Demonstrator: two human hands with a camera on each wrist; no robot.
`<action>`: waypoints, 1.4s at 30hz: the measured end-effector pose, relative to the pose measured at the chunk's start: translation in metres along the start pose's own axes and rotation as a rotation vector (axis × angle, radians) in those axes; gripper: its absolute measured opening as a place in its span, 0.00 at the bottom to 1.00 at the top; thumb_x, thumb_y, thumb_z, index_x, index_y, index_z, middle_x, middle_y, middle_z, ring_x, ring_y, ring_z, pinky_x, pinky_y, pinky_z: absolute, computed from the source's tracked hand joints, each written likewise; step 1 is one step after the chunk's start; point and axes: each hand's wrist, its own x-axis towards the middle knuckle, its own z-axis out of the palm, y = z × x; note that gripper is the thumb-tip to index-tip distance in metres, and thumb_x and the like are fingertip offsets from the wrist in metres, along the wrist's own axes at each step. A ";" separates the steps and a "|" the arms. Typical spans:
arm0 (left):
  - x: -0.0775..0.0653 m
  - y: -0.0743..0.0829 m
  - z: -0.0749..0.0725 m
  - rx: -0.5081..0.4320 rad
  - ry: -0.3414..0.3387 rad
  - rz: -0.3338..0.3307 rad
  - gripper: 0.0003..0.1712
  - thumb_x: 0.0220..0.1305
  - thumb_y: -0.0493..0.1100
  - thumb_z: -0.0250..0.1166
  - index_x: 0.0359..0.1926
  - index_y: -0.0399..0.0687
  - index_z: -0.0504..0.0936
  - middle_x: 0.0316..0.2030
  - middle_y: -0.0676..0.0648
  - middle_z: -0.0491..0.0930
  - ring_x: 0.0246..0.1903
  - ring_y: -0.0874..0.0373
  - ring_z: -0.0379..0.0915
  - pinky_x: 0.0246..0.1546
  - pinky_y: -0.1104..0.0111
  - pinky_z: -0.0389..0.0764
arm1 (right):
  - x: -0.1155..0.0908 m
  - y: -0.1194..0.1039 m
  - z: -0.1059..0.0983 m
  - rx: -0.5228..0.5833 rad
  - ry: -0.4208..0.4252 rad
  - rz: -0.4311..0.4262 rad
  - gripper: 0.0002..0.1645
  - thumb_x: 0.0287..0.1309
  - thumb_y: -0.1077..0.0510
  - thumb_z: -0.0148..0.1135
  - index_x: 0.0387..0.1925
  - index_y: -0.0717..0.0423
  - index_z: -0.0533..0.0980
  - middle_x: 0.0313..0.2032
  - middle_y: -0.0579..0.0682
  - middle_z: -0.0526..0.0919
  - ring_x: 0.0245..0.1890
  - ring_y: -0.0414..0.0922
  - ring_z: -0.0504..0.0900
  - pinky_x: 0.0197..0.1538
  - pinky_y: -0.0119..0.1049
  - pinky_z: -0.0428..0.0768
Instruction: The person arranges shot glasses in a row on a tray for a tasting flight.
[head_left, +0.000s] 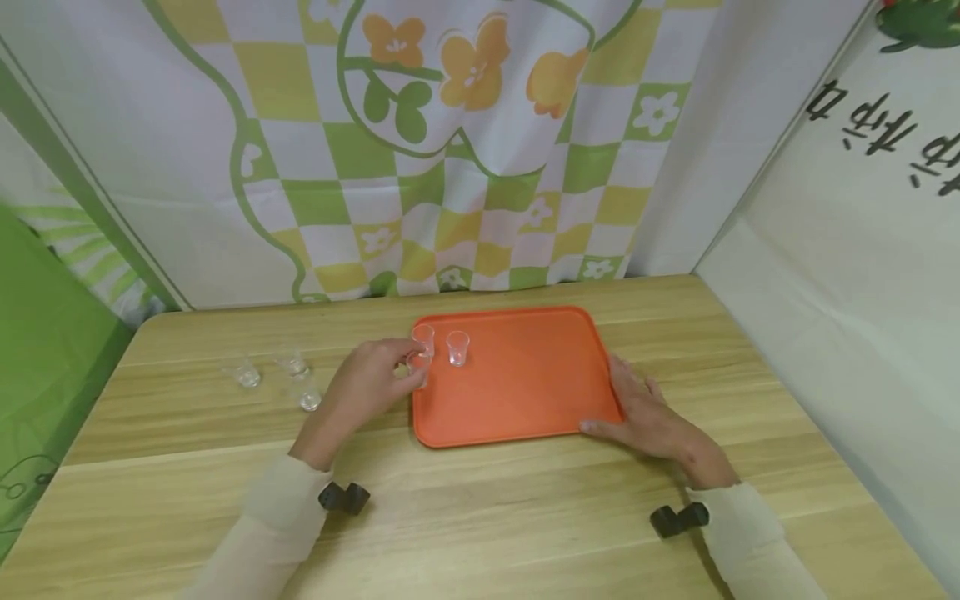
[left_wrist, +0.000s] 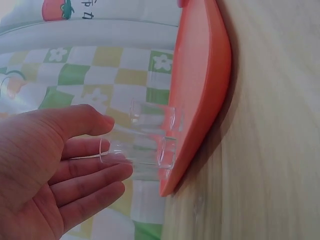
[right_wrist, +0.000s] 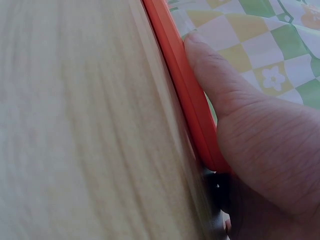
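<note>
Orange tray (head_left: 525, 383) w/ clear glasses (head_left: 457, 350) on wood tbl (head_left: 480, 517), checked curtain (head_left: 457, 200) bhnd.

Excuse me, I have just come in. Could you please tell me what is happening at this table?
A person has the left hand around a clear shot glass at the left side of an orange tray; whether it grips is unclear. The right hand rests against the tray's near right corner. Two other glasses stand on the tray, and three more are on the wooden table, left of it.
</note>
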 end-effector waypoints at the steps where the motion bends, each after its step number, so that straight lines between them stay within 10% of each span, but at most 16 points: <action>1: 0.001 0.001 0.001 0.000 -0.003 0.002 0.15 0.65 0.40 0.69 0.51 0.39 0.88 0.41 0.44 0.88 0.39 0.52 0.85 0.38 0.58 0.84 | 0.000 0.000 0.000 0.001 0.001 0.000 0.72 0.63 0.35 0.68 0.80 0.63 0.30 0.80 0.66 0.37 0.78 0.66 0.37 0.72 0.71 0.35; 29: 0.016 0.011 0.016 -0.033 -0.033 0.028 0.15 0.66 0.42 0.70 0.51 0.40 0.87 0.42 0.44 0.87 0.38 0.51 0.84 0.39 0.58 0.85 | -0.003 -0.001 -0.001 0.006 0.005 -0.011 0.71 0.64 0.36 0.68 0.81 0.62 0.30 0.80 0.66 0.37 0.78 0.69 0.37 0.72 0.71 0.35; 42: 0.021 0.014 0.021 -0.038 -0.013 0.047 0.14 0.64 0.42 0.73 0.48 0.41 0.88 0.27 0.55 0.78 0.24 0.59 0.71 0.27 0.65 0.76 | -0.003 -0.001 0.000 0.000 0.006 -0.009 0.70 0.65 0.36 0.67 0.80 0.63 0.31 0.79 0.68 0.38 0.78 0.68 0.36 0.72 0.71 0.35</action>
